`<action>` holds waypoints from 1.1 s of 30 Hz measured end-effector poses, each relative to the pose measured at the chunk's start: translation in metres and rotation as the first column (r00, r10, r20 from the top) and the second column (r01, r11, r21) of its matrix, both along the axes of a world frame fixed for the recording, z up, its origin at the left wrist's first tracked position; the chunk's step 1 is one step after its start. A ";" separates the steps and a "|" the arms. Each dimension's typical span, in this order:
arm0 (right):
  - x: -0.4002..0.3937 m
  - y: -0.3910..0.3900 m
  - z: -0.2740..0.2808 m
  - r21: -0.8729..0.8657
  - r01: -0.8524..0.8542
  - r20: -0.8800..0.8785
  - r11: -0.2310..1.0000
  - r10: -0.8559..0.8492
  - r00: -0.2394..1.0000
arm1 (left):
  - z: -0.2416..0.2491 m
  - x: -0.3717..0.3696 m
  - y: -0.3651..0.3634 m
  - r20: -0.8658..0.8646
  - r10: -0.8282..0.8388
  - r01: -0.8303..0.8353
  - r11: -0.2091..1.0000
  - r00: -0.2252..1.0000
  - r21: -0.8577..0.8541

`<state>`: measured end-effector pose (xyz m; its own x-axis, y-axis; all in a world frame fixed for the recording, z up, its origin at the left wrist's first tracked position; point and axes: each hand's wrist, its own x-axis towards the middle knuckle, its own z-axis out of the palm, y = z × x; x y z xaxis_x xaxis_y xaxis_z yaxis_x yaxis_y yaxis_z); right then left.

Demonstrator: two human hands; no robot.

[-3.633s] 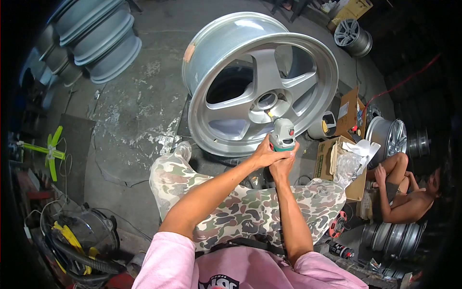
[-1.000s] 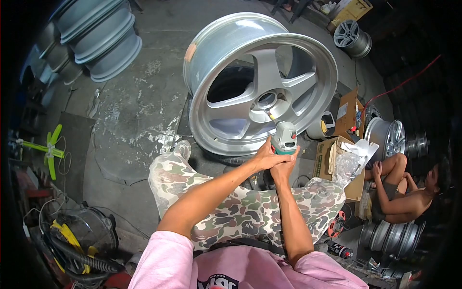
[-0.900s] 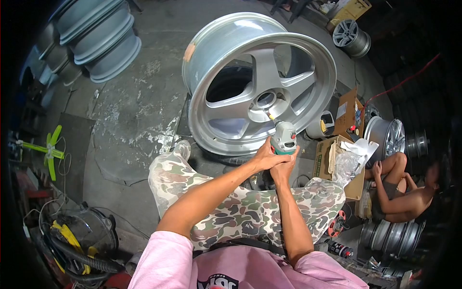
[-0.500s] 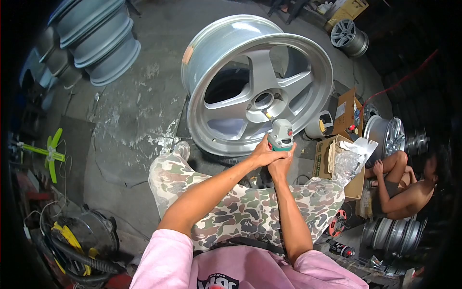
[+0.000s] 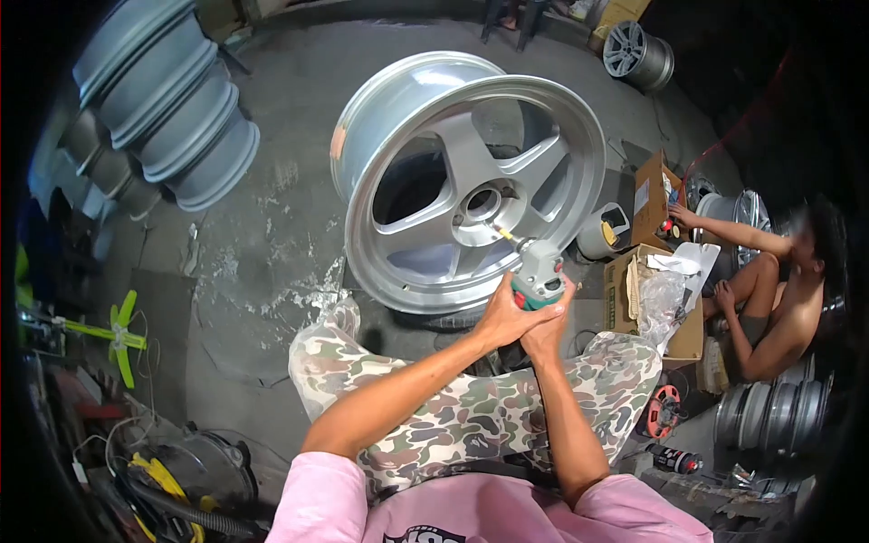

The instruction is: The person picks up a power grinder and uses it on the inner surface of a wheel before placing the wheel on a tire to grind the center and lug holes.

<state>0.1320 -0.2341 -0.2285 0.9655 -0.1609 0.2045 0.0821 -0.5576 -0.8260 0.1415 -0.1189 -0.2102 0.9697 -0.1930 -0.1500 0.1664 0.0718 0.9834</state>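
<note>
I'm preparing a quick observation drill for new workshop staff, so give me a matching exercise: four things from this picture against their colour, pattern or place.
Column one
1. Power tool
2. Small fan
3. Trousers
4. Large wheel rim

Column two
A. Camouflage pattern
B. Silver
C. Held by the left hand and right hand
D. Bright yellow-green

Pairs: 1-C, 2-D, 3-A, 4-B

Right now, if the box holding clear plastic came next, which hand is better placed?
Probably the right hand: it is nearer the cardboard box; the left hand would have to reach past it. Both grip the power tool, so one must let go.
</note>
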 end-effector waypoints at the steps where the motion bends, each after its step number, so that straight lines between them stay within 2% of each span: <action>1: 0.001 0.006 0.006 -0.001 -0.014 -0.050 1.000 0.014 0.999 | 0.001 -0.004 0.002 -0.035 0.039 -0.040 0.999 0.999 -0.026; 3: -0.001 0.016 0.017 -0.008 -0.041 -0.137 0.999 0.039 0.990 | -0.001 -0.005 0.006 -0.067 0.064 -0.067 0.997 0.996 -0.040; 6: -0.005 0.019 0.033 0.025 -0.012 -0.136 1.000 0.015 0.991 | -0.009 -0.004 0.013 -0.046 0.150 -0.154 0.983 0.988 -0.100; 9: -0.009 0.017 0.046 0.260 -0.290 0.036 0.921 0.291 0.956 | -0.016 0.005 0.020 -0.097 0.133 -0.140 0.988 0.986 -0.063; 11: -0.007 0.021 0.043 0.264 -0.298 0.079 0.917 0.288 0.954 | -0.007 0.007 0.028 -0.133 0.136 -0.138 0.990 0.982 -0.001; 13: -0.001 0.030 0.035 0.266 -0.309 0.117 0.913 0.288 0.950 | -0.014 0.009 0.029 -0.136 0.145 -0.148 0.989 0.980 -0.013; 15: 0.011 0.041 0.013 0.146 -0.030 -0.178 0.989 0.056 0.982 | -0.017 0.010 0.031 -0.146 0.151 -0.157 0.987 0.978 -0.027; 16: 0.017 0.042 -0.020 0.146 -0.028 -0.179 0.989 0.054 0.982 | -0.016 0.011 0.032 -0.141 0.160 -0.163 0.987 0.977 -0.005; 17: 0.026 0.043 -0.064 0.161 0.002 -0.065 0.987 0.009 0.998 | -0.014 0.012 0.032 -0.135 0.169 -0.168 0.986 0.976 0.016; 18: 0.028 0.046 -0.070 0.179 0.029 0.049 0.983 -0.038 0.998 | -0.016 0.012 0.032 -0.135 0.166 -0.166 0.986 0.977 0.016; 19: 0.028 0.045 -0.075 0.179 0.030 0.049 0.983 -0.039 0.998 | -0.017 0.013 0.032 -0.138 0.159 -0.158 0.987 0.978 0.016; 20: 0.027 0.043 -0.079 0.270 0.015 0.028 0.963 -0.023 0.999 | -0.018 0.014 0.033 -0.140 0.152 -0.151 0.988 0.978 0.016; 21: 0.027 0.043 -0.070 0.359 0.001 0.008 0.933 -0.004 1.000 | -0.023 0.016 0.033 -0.140 0.153 -0.153 0.988 0.978 0.015; 25: 0.013 0.040 0.013 0.310 -0.073 0.001 0.948 0.076 0.997 | -0.027 0.019 0.034 -0.113 0.104 -0.110 0.993 0.988 -0.046; 27: 0.001 0.035 0.040 0.299 -0.296 0.176 0.907 0.252 0.952 | -0.026 0.017 0.034 -0.118 0.091 -0.098 0.993 0.989 -0.060; 28: 0.000 0.036 0.038 0.300 -0.296 0.176 0.907 0.253 0.951 | -0.027 0.015 0.034 -0.103 0.101 -0.109 0.991 0.989 -0.073; 30: 0.003 0.039 0.026 0.229 -0.231 0.170 0.946 0.195 0.966 | -0.026 0.016 0.034 -0.090 0.112 -0.119 0.989 0.990 -0.087; 31: 0.009 0.039 0.001 0.228 -0.230 0.169 0.946 0.194 0.966 | -0.024 0.016 0.034 -0.090 0.101 -0.108 0.991 0.991 -0.074; 32: 0.018 0.040 -0.037 0.226 -0.115 0.123 0.967 0.089 0.988 | -0.023 0.015 0.034 -0.089 0.091 -0.097 0.993 0.992 -0.060; 33: 0.023 0.044 -0.045 0.219 0.002 0.076 0.976 -0.019 0.997 | -0.026 0.015 0.034 -0.089 0.092 -0.097 0.994 0.992 -0.059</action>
<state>0.1550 -0.1902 -0.2735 0.9464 -0.2197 0.2369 0.1454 -0.3651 -0.9195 0.1570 -0.0850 -0.2357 0.9679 -0.1130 -0.2244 0.2401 0.1529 0.9586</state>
